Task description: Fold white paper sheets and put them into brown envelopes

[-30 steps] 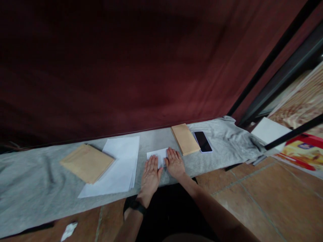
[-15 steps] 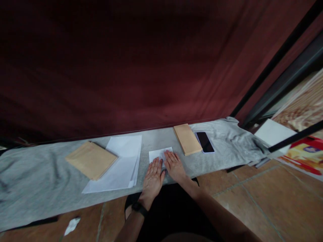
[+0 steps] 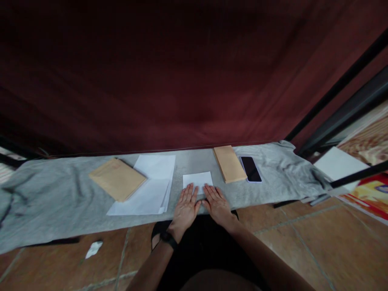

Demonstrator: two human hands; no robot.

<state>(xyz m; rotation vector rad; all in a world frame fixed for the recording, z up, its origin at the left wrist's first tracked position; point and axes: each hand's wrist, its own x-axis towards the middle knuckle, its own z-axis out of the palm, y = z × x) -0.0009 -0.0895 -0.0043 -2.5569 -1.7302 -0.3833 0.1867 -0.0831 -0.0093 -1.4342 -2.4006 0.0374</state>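
Partly under the grip (image 3: 185, 213), white paper (image 3: 198, 178)

Left fingers (image 3: 189, 195) and right fingers (image 3: 211, 193) flat on 1 white paper (image 3: 197, 178)

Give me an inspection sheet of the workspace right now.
Surface: grey cloth, wrinkled toward both ends.
Job's things: small white paper, lying flat.
Clutter: left brown stack partly over white sheets; right brown stack beside a phone; white scrap on tiled floor.
Grip: left hand and right hand palm-down across the small white paper's near edge.
Cables: nothing clearly seen.
Surroundings: dark red backdrop behind the cloth.
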